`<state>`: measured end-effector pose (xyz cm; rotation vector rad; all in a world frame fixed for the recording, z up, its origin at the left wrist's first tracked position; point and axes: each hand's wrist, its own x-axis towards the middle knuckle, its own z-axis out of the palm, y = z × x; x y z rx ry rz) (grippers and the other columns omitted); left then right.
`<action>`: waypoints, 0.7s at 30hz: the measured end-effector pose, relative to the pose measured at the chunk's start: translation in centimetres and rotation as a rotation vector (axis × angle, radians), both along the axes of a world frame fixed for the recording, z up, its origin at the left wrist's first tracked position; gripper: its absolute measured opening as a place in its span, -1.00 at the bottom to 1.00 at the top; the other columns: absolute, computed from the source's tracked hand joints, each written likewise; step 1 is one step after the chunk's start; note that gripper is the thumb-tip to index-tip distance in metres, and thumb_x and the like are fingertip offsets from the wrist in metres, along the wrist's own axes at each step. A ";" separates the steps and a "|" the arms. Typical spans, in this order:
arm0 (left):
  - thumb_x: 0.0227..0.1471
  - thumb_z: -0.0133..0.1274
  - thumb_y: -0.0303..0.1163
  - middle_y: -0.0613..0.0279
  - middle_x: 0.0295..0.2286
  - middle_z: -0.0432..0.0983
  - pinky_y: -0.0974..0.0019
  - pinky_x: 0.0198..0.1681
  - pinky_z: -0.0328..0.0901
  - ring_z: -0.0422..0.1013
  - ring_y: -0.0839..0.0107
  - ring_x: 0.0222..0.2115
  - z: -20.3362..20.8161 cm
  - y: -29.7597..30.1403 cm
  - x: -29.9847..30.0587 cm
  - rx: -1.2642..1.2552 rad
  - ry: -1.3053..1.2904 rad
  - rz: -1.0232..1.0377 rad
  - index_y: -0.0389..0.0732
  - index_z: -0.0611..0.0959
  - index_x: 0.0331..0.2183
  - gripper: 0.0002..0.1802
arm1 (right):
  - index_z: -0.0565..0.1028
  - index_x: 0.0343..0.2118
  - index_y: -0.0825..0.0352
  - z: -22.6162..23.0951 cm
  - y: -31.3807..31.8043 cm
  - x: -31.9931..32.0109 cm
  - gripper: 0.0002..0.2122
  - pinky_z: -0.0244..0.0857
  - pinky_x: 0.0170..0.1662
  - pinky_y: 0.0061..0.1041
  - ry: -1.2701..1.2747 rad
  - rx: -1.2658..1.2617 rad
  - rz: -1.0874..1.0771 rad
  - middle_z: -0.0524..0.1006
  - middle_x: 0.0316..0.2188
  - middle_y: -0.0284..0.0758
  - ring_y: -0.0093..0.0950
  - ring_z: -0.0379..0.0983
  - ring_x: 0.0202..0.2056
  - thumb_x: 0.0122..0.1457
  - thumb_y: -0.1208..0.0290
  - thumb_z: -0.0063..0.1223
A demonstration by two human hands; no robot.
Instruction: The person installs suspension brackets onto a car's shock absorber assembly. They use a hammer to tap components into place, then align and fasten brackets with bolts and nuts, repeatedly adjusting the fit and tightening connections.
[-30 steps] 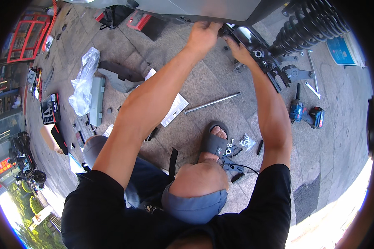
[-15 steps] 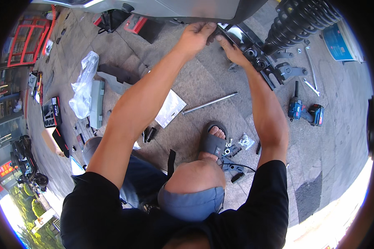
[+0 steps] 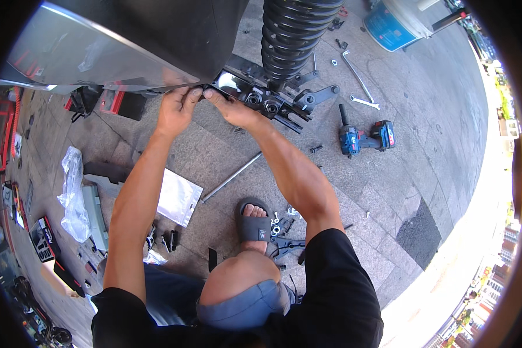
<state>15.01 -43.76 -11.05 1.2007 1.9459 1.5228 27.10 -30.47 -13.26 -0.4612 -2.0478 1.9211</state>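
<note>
My left hand (image 3: 177,111) is closed at the lower edge of a large grey body panel (image 3: 93,49), thumb against fingers. Close beside it, my right hand (image 3: 232,110) has its thumb at the same edge, with the fingers curled partly out of sight. The thumbs nearly meet, and whatever lies between the fingers is too hidden to name. Directly right of my hands is a black metal frame (image 3: 272,110) with round bushings and a shiny plate. Above that frame rises a thick black coil spring (image 3: 293,35).
On the paving lie a blue cordless impact wrench (image 3: 354,139), wrenches (image 3: 361,78), a long metal rod (image 3: 232,177), a white plastic bag (image 3: 180,197) and clear wrap (image 3: 74,197). Small hardware (image 3: 278,226) sits by my sandalled foot (image 3: 253,223). A white-and-blue bucket (image 3: 388,32) stands far right.
My view has swung to the right, so the scene sits further left in it and more of the panel and spring shows. Both hands stay at the panel's edge, thumbs closer together.
</note>
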 end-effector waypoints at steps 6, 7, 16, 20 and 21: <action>0.16 0.02 -0.37 0.19 -0.30 0.52 0.28 -0.21 0.38 0.47 0.43 -0.30 0.2 0.6 0.8 0.218 -0.578 0.016 -0.37 0.52 -0.19 -0.75 | 0.52 -0.16 0.24 0.2 0.1 -0.7 -0.72 0.32 -0.14 -0.34 0.088 0.420 -0.058 0.56 -0.26 -0.27 -0.31 0.47 -0.20 0.17 0.17 0.07; 0.16 0.03 -0.38 0.18 -0.29 0.51 0.28 -0.22 0.39 0.46 0.42 -0.30 0.4 0.6 1.0 0.254 -0.699 0.058 -0.36 0.51 -0.18 -0.74 | 0.53 -0.19 0.21 0.3 0.1 -0.6 -0.76 0.32 -0.18 -0.34 0.120 0.549 -0.089 0.56 -0.28 -0.26 -0.27 0.48 -0.23 0.14 0.22 0.08; 0.10 0.12 -0.32 0.28 -0.34 0.49 0.37 -0.35 0.32 0.41 0.48 -0.36 1.5 2.8 3.3 0.377 -0.706 0.427 -0.28 0.51 -0.21 -0.73 | 0.58 -0.28 0.16 1.5 0.7 -1.3 -0.76 0.40 -0.36 -0.35 0.238 0.842 -0.109 0.60 -0.43 -0.28 -0.25 0.54 -0.38 0.03 0.17 0.16; 0.09 0.13 -0.32 0.27 -0.32 0.50 0.41 -0.39 0.29 0.40 0.51 -0.36 1.8 2.8 3.1 0.273 -0.668 0.484 -0.26 0.51 -0.20 -0.71 | 0.58 -0.28 0.16 1.8 1.6 -1.2 -0.77 0.41 -0.36 -0.36 0.137 0.882 -0.030 0.60 -0.44 -0.26 -0.24 0.54 -0.39 0.02 0.19 0.17; 0.09 0.13 -0.32 0.27 -0.31 0.50 0.41 -0.39 0.29 0.40 0.50 -0.35 1.9 2.7 3.2 0.256 -0.642 0.465 -0.26 0.51 -0.19 -0.71 | 0.58 -0.28 0.17 2.0 1.7 -1.1 -0.76 0.41 -0.36 -0.35 0.172 0.868 -0.028 0.60 -0.43 -0.26 -0.24 0.54 -0.39 0.03 0.19 0.17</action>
